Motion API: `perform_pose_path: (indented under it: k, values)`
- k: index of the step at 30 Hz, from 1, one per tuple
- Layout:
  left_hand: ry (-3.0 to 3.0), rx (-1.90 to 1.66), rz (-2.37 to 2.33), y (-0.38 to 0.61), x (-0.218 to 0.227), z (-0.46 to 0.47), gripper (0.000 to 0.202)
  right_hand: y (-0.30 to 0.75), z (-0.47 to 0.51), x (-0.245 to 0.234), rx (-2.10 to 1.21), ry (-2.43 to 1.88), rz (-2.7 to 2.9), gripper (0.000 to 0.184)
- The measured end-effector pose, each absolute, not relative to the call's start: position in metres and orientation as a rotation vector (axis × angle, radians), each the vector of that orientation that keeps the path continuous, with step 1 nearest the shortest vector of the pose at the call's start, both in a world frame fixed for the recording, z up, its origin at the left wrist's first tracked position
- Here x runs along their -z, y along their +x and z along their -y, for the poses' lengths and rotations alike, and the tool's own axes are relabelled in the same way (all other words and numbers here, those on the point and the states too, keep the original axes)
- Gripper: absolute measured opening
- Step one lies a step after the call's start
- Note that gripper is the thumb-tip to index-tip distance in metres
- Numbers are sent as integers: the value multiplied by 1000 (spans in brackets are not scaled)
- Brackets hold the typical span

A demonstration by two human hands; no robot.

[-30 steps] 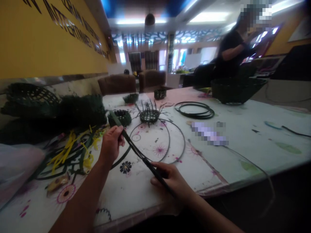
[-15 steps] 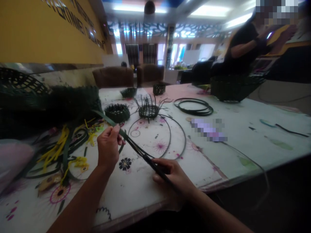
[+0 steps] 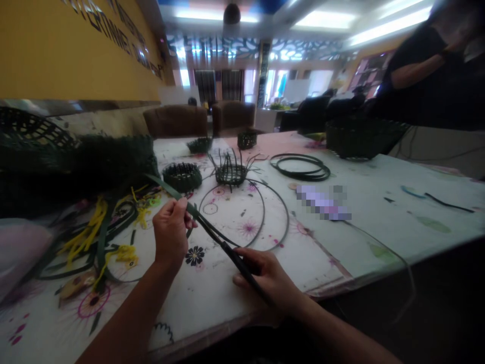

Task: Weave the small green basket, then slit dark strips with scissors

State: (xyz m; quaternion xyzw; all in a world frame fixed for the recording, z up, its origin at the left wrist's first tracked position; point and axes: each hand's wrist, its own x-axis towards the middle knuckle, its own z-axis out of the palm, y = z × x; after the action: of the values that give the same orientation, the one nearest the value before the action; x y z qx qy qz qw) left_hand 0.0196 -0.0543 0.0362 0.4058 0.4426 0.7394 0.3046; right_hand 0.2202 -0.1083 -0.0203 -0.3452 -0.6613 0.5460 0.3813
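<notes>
My left hand (image 3: 171,227) pinches a dark green flat strip (image 3: 170,188) between thumb and fingers. From the pinch, the strip runs up to the left towards the dark baskets and down to the right as narrow lengths. My right hand (image 3: 267,278) is closed around a slim black-handled tool (image 3: 242,268), held slantwise over the table. Its thin front end points at the strip just below my left hand; blur hides whether they touch. Two thin hoops (image 3: 265,212) lie on the table beyond my hands.
An unfinished basket (image 3: 231,174) with upright strands stands beyond the hoops, beside a small round basket (image 3: 182,177). Coiled strips (image 3: 301,167) lie further right. Yellow and green scraps (image 3: 89,232) clutter the left. A person (image 3: 420,76) stands at the far right.
My right hand and the tool have shifted slightly left and down. The left hand keeps its pinch, nearly still. The person at the far right has moved further right.
</notes>
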Motion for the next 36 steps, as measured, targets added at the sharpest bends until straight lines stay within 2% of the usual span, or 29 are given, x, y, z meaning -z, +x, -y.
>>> perform_pose_path:
  k: [6,13,22,31,36]
  values:
    - [1061,-1930,-1187,19,-32,52,29,220,111,15,-1311,-874,1757,27]
    - [1087,-1955,-1182,23,-36,58,34,219,112,20,-1314,-944,1702,39]
    - [1108,-1913,-1214,26,-37,61,36,218,111,20,-1342,-936,1676,38]
    - [1007,-1890,-1141,25,-32,55,36,217,114,13,-1208,-875,1794,21]
    - [912,-1846,-1035,18,-34,50,27,219,113,12,-1236,-874,1794,23]
